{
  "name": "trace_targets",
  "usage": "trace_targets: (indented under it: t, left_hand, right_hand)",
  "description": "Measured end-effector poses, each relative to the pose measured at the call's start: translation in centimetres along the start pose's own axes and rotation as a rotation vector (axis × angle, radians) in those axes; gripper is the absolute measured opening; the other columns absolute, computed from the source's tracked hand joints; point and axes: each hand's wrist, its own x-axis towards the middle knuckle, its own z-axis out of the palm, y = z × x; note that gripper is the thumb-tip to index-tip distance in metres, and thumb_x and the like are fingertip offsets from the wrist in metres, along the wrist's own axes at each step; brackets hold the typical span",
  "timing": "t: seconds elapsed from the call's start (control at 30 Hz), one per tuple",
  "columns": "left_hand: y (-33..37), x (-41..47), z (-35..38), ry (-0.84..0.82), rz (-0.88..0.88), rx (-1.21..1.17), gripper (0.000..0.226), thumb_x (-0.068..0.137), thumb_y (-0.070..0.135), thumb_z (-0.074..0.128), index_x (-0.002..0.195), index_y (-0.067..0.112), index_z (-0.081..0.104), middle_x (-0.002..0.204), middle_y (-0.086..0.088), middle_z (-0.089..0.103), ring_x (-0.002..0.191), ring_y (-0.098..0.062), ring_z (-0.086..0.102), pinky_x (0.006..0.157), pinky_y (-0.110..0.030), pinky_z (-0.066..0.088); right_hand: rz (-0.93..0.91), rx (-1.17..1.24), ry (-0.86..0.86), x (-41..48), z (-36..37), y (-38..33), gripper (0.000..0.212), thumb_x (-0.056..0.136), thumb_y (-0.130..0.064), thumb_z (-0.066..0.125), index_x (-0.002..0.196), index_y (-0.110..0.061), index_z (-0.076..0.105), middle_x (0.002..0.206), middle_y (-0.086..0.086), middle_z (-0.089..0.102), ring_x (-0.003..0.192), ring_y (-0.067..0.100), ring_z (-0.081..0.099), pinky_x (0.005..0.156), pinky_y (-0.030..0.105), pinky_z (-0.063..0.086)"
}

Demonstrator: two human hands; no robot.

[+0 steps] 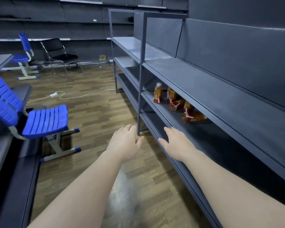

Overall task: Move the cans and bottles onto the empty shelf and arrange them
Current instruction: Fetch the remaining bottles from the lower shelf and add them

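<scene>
Several amber drink bottles sit on the middle tier of a dark grey shelf unit. One bottle stands upright at the left, another stands behind it, and two bottles lie on their sides. The top tier above them is bare. My left hand hovers over the floor by the shelf's corner post, fingers straight, holding nothing. My right hand reaches over the lower tier's front edge, fingers straight, below and in front of the bottles. No cans show.
A blue slatted chair stands at the left beside a grey desk. Another blue chair and a black chair stand farther back. A white cable trails across the wooden floor. Dark wall shelving runs behind.
</scene>
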Motion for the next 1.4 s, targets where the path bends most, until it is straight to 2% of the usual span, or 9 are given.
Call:
trace_targets:
  t: [0.27,0.4,0.7,0.87,1.0,1.17,1.4]
  left_hand:
    - [-3.1,11.9,-1.1,0.014,-0.020,0.082,0.050,0.103,0.047,0.039,0.135,0.010,0.046,0.142,-0.006,0.048,0.130,-0.026,0.044,0.106,-0.037,0.038]
    - [-3.7,17.6,-1.9,0.012,-0.023,0.092,0.049,0.104,0.046,0.038,0.136,0.010,0.045,0.143,-0.008,0.047,0.132,-0.027,0.043,0.108,-0.038,0.037]
    - [-5.5,27.9,-1.3,0.003,0.042,0.088,0.047,0.102,0.046,0.041,0.134,0.012,0.047,0.141,-0.007,0.050,0.130,-0.028,0.046,0.107,-0.040,0.038]
    - [-5.3,35.0,0.6,-0.053,0.161,0.066,0.044,0.102,0.047,0.042,0.129,0.013,0.048,0.131,-0.005,0.054,0.122,-0.028,0.050,0.102,-0.040,0.041]
    - [-4.1,41.1,2.1,-0.136,0.285,0.057,0.049,0.102,0.047,0.041,0.136,0.011,0.046,0.141,-0.006,0.049,0.130,-0.027,0.045,0.108,-0.040,0.038]
    - [-2.9,47.3,3.6,-0.227,0.436,0.087,0.050,0.102,0.048,0.041,0.137,0.012,0.046,0.142,-0.009,0.049,0.132,-0.030,0.045,0.109,-0.042,0.038]
    - [-0.6,50.9,6.8,-0.335,0.567,0.120,0.052,0.103,0.048,0.040,0.139,0.011,0.045,0.145,-0.009,0.047,0.132,-0.029,0.045,0.109,-0.042,0.039]
  right_hand:
    - [0.000,0.054,-0.025,12.0,-1.1,-0.3,0.066,0.104,-0.051,0.037,0.159,-0.022,0.017,0.166,0.007,0.017,0.152,0.027,0.012,0.122,0.045,0.019]
    - [0.003,0.038,-0.028,17.7,-2.6,-0.3,0.064,0.104,-0.049,0.036,0.158,-0.020,0.018,0.165,0.008,0.018,0.152,0.027,0.013,0.122,0.045,0.017]
    - [0.049,0.068,-0.050,26.5,-3.2,-0.1,0.066,0.104,-0.052,0.037,0.159,-0.021,0.016,0.166,0.008,0.015,0.153,0.027,0.010,0.122,0.044,0.016]
    - [0.167,0.085,-0.076,30.5,-2.4,1.7,0.065,0.104,-0.051,0.037,0.158,-0.020,0.017,0.166,0.010,0.015,0.152,0.028,0.011,0.121,0.043,0.016]
    - [0.333,0.107,-0.062,34.0,-1.9,3.6,0.067,0.103,-0.053,0.036,0.159,-0.021,0.015,0.166,0.009,0.012,0.153,0.028,0.010,0.123,0.043,0.014]
    - [0.488,0.131,-0.040,36.9,-2.0,5.0,0.068,0.103,-0.053,0.036,0.159,-0.022,0.016,0.166,0.010,0.013,0.153,0.029,0.010,0.122,0.043,0.014]
    - [0.651,0.179,-0.053,37.2,-0.9,7.5,0.067,0.104,-0.052,0.036,0.160,-0.021,0.014,0.166,0.009,0.014,0.152,0.028,0.012,0.122,0.042,0.014]
